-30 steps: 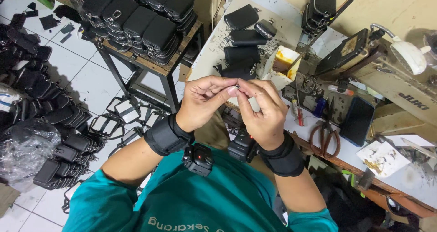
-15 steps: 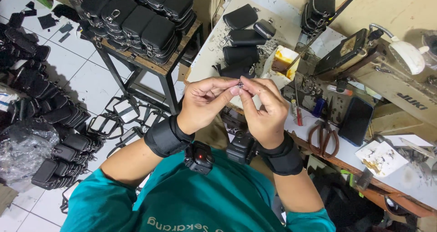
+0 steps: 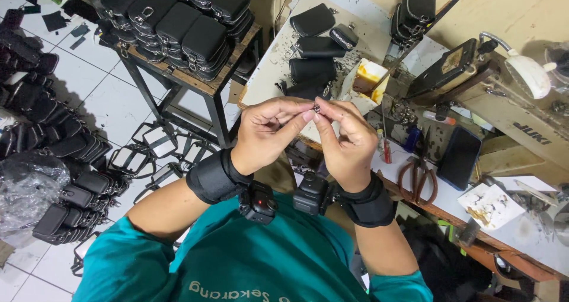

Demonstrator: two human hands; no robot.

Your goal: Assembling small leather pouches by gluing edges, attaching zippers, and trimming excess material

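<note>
Fingertips of both hands meet in the head view, raised in front of the chest and above the near edge of the tabletop (image 3: 332, 17): the left hand (image 3: 269, 133) and the right hand (image 3: 344, 145) each pinch a tiny metal piece (image 3: 317, 108) between thumb and forefinger, so each grip is narrow and closed on that one part. What exactly the piece is cannot be told at this size; it looks like a small ring or zipper fitting. The main risk, as I judge it, is that the piece slips out of so fine a pinch and drops, since it is held over a gap where the floor (image 3: 101, 94) is crowded with black pouches (image 3: 71, 201) and empty frames (image 3: 148, 151), and a part this small would be hard to find there. Fingers cover most of it, so a misaligned fit could go unseen and the part could bend. Below the hands, scissors (image 3: 418, 180), a red screwdriver (image 3: 387, 154) and a dark phone (image 3: 459, 158) lie close on the tabletop; a dropped piece could bounce among them, or a lowered wrist could knock them. Nearby, more pouches (image 3: 178, 23) are stacked on a small stand (image 3: 201, 88), near its edge.
</note>
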